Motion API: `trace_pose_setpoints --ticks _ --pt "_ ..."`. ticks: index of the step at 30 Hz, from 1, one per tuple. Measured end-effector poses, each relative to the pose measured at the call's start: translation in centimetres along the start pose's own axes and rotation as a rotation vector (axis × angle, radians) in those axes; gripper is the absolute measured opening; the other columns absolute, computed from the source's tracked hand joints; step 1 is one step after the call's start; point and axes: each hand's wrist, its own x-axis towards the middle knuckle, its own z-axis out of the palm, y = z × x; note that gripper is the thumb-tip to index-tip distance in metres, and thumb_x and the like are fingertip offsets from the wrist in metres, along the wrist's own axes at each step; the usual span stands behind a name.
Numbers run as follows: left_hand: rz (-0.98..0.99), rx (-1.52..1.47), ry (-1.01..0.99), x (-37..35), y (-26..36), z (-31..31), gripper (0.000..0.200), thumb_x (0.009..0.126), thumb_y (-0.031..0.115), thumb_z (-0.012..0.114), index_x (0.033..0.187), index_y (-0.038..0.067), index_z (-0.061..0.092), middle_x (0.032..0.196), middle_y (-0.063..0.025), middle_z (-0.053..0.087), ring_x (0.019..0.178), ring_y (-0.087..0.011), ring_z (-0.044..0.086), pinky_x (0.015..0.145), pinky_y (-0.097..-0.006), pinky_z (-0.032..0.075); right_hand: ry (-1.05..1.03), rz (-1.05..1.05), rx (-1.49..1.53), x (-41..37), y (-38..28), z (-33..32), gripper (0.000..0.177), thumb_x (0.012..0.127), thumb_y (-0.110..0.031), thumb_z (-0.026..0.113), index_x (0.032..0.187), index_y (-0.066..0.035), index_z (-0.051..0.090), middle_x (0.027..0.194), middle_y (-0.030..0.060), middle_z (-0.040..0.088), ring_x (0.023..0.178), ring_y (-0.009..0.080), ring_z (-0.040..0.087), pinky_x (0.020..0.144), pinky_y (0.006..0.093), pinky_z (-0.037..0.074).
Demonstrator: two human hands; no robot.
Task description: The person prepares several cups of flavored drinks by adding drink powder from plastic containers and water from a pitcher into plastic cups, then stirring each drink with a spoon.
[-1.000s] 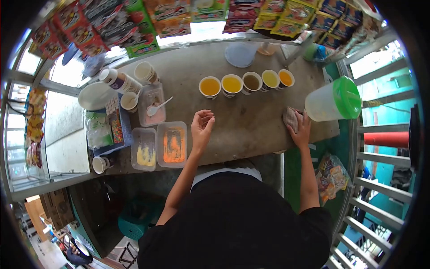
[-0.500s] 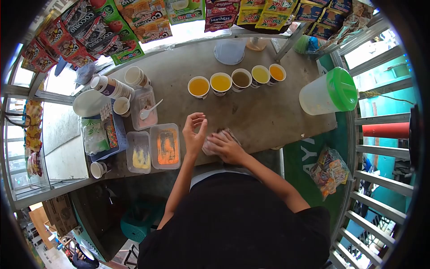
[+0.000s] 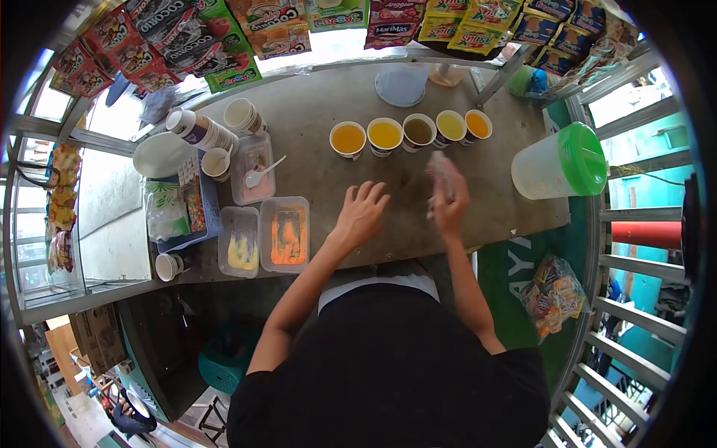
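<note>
My left hand (image 3: 361, 216) is over the grey tabletop (image 3: 314, 164), fingers spread, with nothing in it. To its right, my right hand (image 3: 450, 207) is closed on a crumpled, pale cloth (image 3: 441, 166), somewhat blurred, just in front of the drinks. Paper cups stand in a row beyond both hands: an orange drink (image 3: 348, 139), a yellow one (image 3: 385, 135), a brownish one (image 3: 419, 131), a pale yellow-green one (image 3: 450, 127) and another orange one (image 3: 478, 125). Nearest my left hand is a plastic tub with orange powder (image 3: 288, 237).
On the left are a tub with yellow powder (image 3: 242, 252), a tub with a white spoon (image 3: 258, 178), stacked paper cups (image 3: 198, 131) and a blue basket (image 3: 212, 216). A green-lidded pitcher (image 3: 545, 166) stands right. Drink sachets (image 3: 392, 21) hang above. A bag of packets (image 3: 554, 295) lies lower right.
My right hand has lifted the cloth from near the front edge and moved it right and forward, towards the cups. My left hand has shifted right and spread its fingers.
</note>
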Motion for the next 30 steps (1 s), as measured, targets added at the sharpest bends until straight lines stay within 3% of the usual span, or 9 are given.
trace_pose_setpoints --ticks 4,8,12,15,19,21,24,26,30 --pt "0.026 0.066 -0.332 0.9 0.3 1.2 0.061 0.076 0.03 0.07 0.129 0.008 0.051 0.133 -0.0138 0.051 0.125 -0.0311 0.046 0.106 -0.0496 0.032 -0.35 -0.552 -0.275 -3.9 -3.2 4.0 0.035 0.079 -0.007 0.065 0.114 -0.009 0.066 0.102 0.0133 0.064 0.092 0.0276 0.061 0.084 0.0434 0.044" --pt "0.162 -0.021 0.091 0.2 0.2 2.2 0.054 0.077 0.036 0.07 0.123 0.008 0.062 0.134 -0.013 0.053 0.133 -0.029 0.04 0.112 -0.0531 0.026 -0.298 -0.482 -0.177 -3.3 -2.8 5.9 0.021 0.085 -0.005 0.066 0.106 -0.003 0.068 0.094 0.0097 0.066 0.087 0.0195 0.063 0.075 0.0332 0.05" --pt "0.146 0.116 -0.351 1.4 1.7 -4.8 0.051 0.073 0.038 0.075 0.115 0.01 0.066 0.131 -0.0099 0.056 0.132 -0.0253 0.041 0.111 -0.0478 0.029 -0.097 -0.245 0.107 -1.6 -0.7 6.8 0.017 0.085 -0.008 0.066 0.101 -0.004 0.07 0.09 0.0104 0.068 0.08 0.0232 0.064 0.073 0.0334 0.049" --pt "0.233 0.139 -0.156 1.5 2.1 -4.7 0.049 0.074 0.039 0.075 0.114 0.012 0.067 0.129 -0.0088 0.058 0.132 -0.0228 0.041 0.108 -0.047 0.032 -0.068 0.106 0.204 -0.4 3.5 5.3 0.019 0.092 -0.013 0.062 0.103 0.0 0.069 0.1 0.0092 0.07 0.09 0.0156 0.064 0.079 0.03 0.051" --pt "0.036 -0.449 0.242 2.1 1.7 -3.1 0.037 0.084 0.03 0.071 0.115 0.009 0.067 0.128 -0.0093 0.061 0.119 -0.0206 0.055 0.1 -0.0402 0.042 -0.084 0.604 0.984 0.3 2.4 2.7 0.029 0.098 -0.021 0.052 0.117 -0.001 0.061 0.105 0.008 0.068 0.093 0.0193 0.067 0.082 0.0325 0.054" --pt "-0.396 -1.208 0.382 2.7 1.8 -0.4 0.034 0.093 0.024 0.063 0.12 0.005 0.063 0.126 -0.0102 0.062 0.114 -0.0172 0.058 0.098 -0.0346 0.044 -0.165 0.696 1.049 -0.5 0.4 2.2 0.03 0.099 -0.021 0.05 0.118 -0.002 0.06 0.106 0.008 0.068 0.094 0.0208 0.067 0.083 0.0333 0.055" --pt "-0.459 -1.311 0.466 4.2 2.4 2.1 0.038 0.094 0.026 0.062 0.122 0.002 0.059 0.108 -0.0119 0.069 0.106 -0.025 0.064 0.089 -0.0355 0.048 -0.309 0.797 1.091 -3.8 -0.5 4.0 0.033 0.1 -0.027 0.05 0.121 -0.003 0.058 0.11 0.0084 0.066 0.096 0.0215 0.066 0.085 0.0323 0.053" --pt "-0.579 -1.555 0.359 4.8 4.2 1.5 0.037 0.095 0.027 0.06 0.122 0.001 0.058 0.118 -0.0185 0.064 0.118 -0.0307 0.057 0.098 -0.0382 0.043 -0.067 0.555 0.672 -6.3 -1.4 6.4 0.037 0.099 -0.032 0.053 0.122 -0.004 0.057 0.117 0.0082 0.062 0.101 0.0178 0.063 0.084 0.0299 0.05" --pt "-0.26 -0.941 0.455 3.4 6.4 0.7 0.038 0.093 0.026 0.061 0.123 0.003 0.058 0.138 -0.0258 0.046 0.134 -0.0445 0.036 0.11 -0.0465 0.029 -0.068 -0.051 0.147 -4.2 6.4 6.8 0.037 0.098 -0.03 0.056 0.125 -0.006 0.052 0.112 0.0056 0.058 0.102 0.0138 0.058 0.086 0.0287 0.048"
